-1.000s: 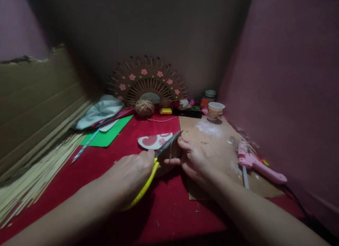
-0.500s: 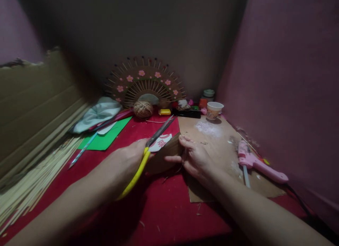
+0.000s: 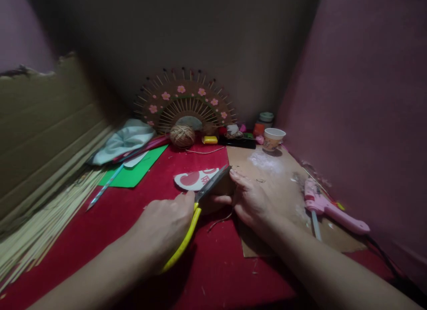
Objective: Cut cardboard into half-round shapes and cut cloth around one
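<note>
My left hand [image 3: 165,227] is closed round the yellow handles of a pair of scissors [image 3: 200,203]; the blades point up and to the right, nearly together. My right hand [image 3: 250,201] pinches a small brown cardboard piece [image 3: 223,189] right at the blades. A thin strand [image 3: 218,221] trails below it on the red cloth [image 3: 133,221]. Just behind the blades lies a white and red paper cut-out [image 3: 193,179].
A pink glue gun [image 3: 328,207] lies on a cardboard sheet [image 3: 276,181] at the right. At the back stand a stick fan with pink flowers [image 3: 185,103], a twine ball [image 3: 182,135], a paper cup [image 3: 272,138]. Green paper [image 3: 136,167], a pen [image 3: 105,187] and bamboo sticks [image 3: 40,221] lie left.
The scissors' blades stood open and pointed further back half a second ago; now they are nearly closed at the cardboard piece. A strand now lies below the piece.
</note>
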A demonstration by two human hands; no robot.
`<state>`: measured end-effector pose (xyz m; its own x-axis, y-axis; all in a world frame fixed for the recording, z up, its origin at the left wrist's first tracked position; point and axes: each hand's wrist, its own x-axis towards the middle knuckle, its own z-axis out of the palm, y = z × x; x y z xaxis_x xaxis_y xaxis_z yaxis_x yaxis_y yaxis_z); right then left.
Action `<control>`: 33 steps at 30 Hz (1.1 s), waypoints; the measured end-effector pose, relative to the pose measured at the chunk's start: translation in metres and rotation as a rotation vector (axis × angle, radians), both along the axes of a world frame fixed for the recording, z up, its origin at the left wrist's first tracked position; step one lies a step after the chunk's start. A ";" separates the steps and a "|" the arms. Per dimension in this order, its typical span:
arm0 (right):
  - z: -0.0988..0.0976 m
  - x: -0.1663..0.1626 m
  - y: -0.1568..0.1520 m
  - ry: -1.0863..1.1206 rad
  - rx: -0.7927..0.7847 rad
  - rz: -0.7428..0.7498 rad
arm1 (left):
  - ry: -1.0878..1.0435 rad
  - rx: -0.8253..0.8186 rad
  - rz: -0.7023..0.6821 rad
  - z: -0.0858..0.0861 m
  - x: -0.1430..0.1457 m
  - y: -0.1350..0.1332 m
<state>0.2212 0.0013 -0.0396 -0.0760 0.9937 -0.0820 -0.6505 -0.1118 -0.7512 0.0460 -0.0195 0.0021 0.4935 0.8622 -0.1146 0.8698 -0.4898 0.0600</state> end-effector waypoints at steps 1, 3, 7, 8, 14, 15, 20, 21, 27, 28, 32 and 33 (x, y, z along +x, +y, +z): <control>0.000 0.000 0.000 -0.006 0.000 0.000 | 0.050 0.001 -0.001 0.000 0.001 0.000; 0.001 0.000 -0.001 -0.016 -0.009 -0.005 | 0.149 0.004 -0.011 0.001 0.003 0.000; 0.002 0.000 -0.001 -0.032 -0.028 -0.020 | 0.230 0.026 -0.040 0.000 0.003 0.002; 0.002 0.001 -0.001 -0.037 -0.030 -0.019 | 0.233 0.033 -0.045 0.000 0.002 0.002; 0.003 0.001 -0.001 -0.042 -0.013 0.001 | 0.009 0.053 -0.064 -0.006 -0.005 0.003; 0.003 0.002 -0.001 -0.044 -0.012 0.002 | -0.021 0.046 -0.068 -0.007 -0.006 0.003; 0.004 0.001 -0.003 -0.060 -0.017 0.017 | 0.039 0.040 -0.074 -0.002 -0.007 0.003; 0.004 0.001 -0.003 -0.059 -0.020 0.020 | 0.059 0.047 -0.085 -0.001 -0.007 0.003; 0.005 0.000 -0.003 -0.035 -0.025 0.039 | -0.031 0.122 -0.058 -0.004 -0.013 0.006; 0.005 0.000 -0.003 -0.028 -0.031 0.032 | -0.106 0.140 -0.054 -0.006 -0.015 0.009; 0.003 0.005 0.003 0.020 -0.045 -0.088 | -0.496 0.333 0.130 -0.006 -0.025 0.025; 0.002 0.006 0.004 0.031 -0.044 -0.120 | -0.558 0.333 0.200 -0.004 -0.027 0.029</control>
<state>0.2272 0.0050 -0.0371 0.0404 0.9913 -0.1250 -0.6842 -0.0637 -0.7266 0.0189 0.0095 -0.0018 0.2284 0.8883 0.3985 0.8280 -0.3926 0.4004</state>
